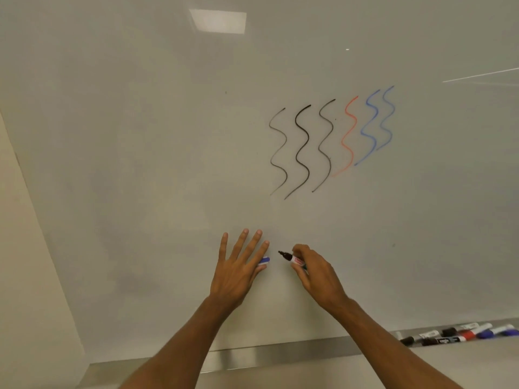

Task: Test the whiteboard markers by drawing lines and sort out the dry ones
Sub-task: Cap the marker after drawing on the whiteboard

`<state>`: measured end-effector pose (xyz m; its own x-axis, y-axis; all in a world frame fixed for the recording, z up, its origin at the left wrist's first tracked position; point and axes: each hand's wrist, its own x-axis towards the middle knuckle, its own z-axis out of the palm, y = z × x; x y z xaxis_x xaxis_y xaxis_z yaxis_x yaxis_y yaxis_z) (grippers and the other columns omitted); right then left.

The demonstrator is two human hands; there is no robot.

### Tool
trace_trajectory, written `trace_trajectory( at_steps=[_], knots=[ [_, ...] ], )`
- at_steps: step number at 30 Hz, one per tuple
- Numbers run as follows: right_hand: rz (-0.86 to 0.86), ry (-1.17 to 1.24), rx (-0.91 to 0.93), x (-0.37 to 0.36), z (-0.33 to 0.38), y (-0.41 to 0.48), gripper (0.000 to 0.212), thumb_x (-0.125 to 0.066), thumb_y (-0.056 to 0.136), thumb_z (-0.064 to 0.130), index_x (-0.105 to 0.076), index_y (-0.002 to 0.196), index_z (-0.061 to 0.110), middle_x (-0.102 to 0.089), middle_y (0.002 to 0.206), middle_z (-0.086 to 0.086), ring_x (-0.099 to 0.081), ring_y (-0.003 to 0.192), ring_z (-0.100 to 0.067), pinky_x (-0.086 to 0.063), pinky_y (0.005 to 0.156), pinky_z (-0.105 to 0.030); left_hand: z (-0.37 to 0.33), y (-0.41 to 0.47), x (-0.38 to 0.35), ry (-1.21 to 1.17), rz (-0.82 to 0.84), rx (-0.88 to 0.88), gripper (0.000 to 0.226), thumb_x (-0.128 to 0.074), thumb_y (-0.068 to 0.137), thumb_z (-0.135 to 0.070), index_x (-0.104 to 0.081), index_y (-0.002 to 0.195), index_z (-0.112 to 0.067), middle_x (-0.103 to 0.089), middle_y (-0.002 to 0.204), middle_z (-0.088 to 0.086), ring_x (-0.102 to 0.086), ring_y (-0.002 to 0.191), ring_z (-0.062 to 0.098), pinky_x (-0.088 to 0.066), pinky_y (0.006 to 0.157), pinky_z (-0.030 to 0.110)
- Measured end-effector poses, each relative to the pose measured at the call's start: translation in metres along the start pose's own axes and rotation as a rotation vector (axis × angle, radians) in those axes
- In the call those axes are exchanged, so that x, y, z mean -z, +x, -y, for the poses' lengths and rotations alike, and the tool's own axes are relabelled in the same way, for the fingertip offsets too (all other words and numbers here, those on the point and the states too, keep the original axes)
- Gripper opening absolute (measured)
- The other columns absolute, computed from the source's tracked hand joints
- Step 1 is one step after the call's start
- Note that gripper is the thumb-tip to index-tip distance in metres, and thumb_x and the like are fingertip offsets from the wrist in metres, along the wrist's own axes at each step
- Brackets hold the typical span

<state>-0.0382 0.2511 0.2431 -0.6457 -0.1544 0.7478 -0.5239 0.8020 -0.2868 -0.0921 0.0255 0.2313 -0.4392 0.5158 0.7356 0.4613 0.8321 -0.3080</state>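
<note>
My right hand (pixel 314 272) grips an uncapped marker (pixel 290 258) with a dark tip pointing left, close to the whiteboard (pixel 140 164). My left hand (pixel 238 270) has its fingers spread towards the board and pinches a blue cap (pixel 264 260) between thumb and forefinger. The cap and the marker tip are a short gap apart. Several wavy test lines (pixel 331 141) are drawn on the board above: three black, one red, two blue. The leftmost black line looks thin and faint.
A metal tray (pixel 280 353) runs along the board's lower edge. Several capped markers (pixel 460 334), black, red and blue, lie on it at the far right. A beige wall (pixel 25 276) borders the board on the left.
</note>
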Motion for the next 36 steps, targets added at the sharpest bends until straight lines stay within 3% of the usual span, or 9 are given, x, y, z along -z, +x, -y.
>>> trace_trajectory(
  at_steps=[4,10,14,18,21,25,30,36],
  knots=[
    [0.07,-0.109,0.082,0.013,-0.021,-0.025,0.021,-0.06,0.086,0.021,-0.066,0.106,0.019,-0.069,0.094,0.003,-0.065,0.081,-0.015,-0.05,0.069,-0.026,-0.034,-0.011,-0.011,-0.044,0.096,0.001,0.054,-0.032,0.1,-0.046,-0.037,0.149,-0.021,-0.032,0.157,0.007,-0.026,0.145,0.03,-0.017,0.112,0.063],
    [0.084,-0.15,0.103,0.031,-0.044,-0.056,0.019,-0.063,0.082,0.019,-0.069,0.101,0.02,-0.07,0.089,0.005,-0.063,0.077,-0.011,-0.05,0.065,-0.025,-0.088,-0.002,-0.018,-0.082,0.114,-0.05,0.058,-0.047,0.096,-0.048,-0.038,0.147,-0.021,-0.038,0.153,0.006,-0.034,0.142,0.031,-0.013,0.113,0.063],
    [0.094,-0.164,0.067,0.056,-0.063,-0.081,0.023,-0.051,0.09,0.03,-0.069,0.101,0.022,-0.07,0.092,0.008,-0.061,0.081,-0.007,-0.049,0.068,-0.023,-0.128,0.005,-0.018,-0.105,0.155,-0.104,0.057,-0.056,0.09,-0.047,-0.048,0.141,-0.021,-0.045,0.15,0.006,-0.04,0.139,0.031,-0.015,0.111,0.064],
    [0.126,-0.174,0.001,0.085,-0.081,-0.112,0.021,-0.054,0.089,0.028,-0.07,0.101,0.022,-0.071,0.093,0.008,-0.063,0.083,-0.008,-0.051,0.071,-0.024,-0.18,0.013,-0.014,-0.164,0.209,-0.142,0.049,-0.059,0.088,-0.044,-0.061,0.131,-0.021,-0.055,0.141,0.004,-0.047,0.134,0.03,-0.016,0.11,0.065],
    [0.135,-0.186,-0.043,0.115,-0.096,-0.137,0.018,-0.058,0.086,0.025,-0.071,0.098,0.022,-0.071,0.091,0.008,-0.064,0.082,-0.009,-0.053,0.07,-0.026,-0.224,0.018,-0.008,-0.224,0.252,-0.158,0.037,-0.075,0.08,-0.041,-0.072,0.11,-0.019,-0.071,0.116,0.0,-0.061,0.12,0.025,-0.01,0.114,0.062],
    [0.153,-0.153,-0.109,0.157,-0.122,-0.18,0.018,-0.062,0.084,0.019,-0.072,0.099,0.019,-0.072,0.092,0.006,-0.064,0.083,-0.011,-0.054,0.071,-0.028,-0.285,0.03,0.004,-0.265,0.355,-0.195,0.03,-0.086,0.069,-0.037,-0.073,0.092,-0.022,-0.075,0.094,-0.005,-0.069,0.104,0.02,-0.007,0.115,0.056],
    [0.137,-0.18,-0.215,0.22,-0.15,-0.236,0.028,-0.05,0.089,0.029,-0.071,0.103,0.017,-0.072,0.098,0.003,-0.062,0.091,-0.009,-0.047,0.084,-0.022,-0.37,0.047,0.017,-0.331,0.395,-0.284,0.029,-0.085,0.072,-0.033,-0.071,0.094,-0.021,-0.075,0.09,-0.003,-0.07,0.1,0.021,-0.013,0.113,0.056],
    [0.183,-0.269,-0.411,0.293,-0.184,-0.297,0.019,-0.065,0.085,0.014,-0.072,0.102,0.013,-0.072,0.092,-0.004,-0.067,0.083,-0.021,-0.055,0.073,-0.034,-0.471,0.07,0.03,-0.401,0.467,-0.386,0.019,-0.08,0.078,-0.035,-0.067,0.09,-0.027,-0.073,0.092,-0.006,-0.067,0.103,0.017,0.003,0.118,0.051]
  ],
)
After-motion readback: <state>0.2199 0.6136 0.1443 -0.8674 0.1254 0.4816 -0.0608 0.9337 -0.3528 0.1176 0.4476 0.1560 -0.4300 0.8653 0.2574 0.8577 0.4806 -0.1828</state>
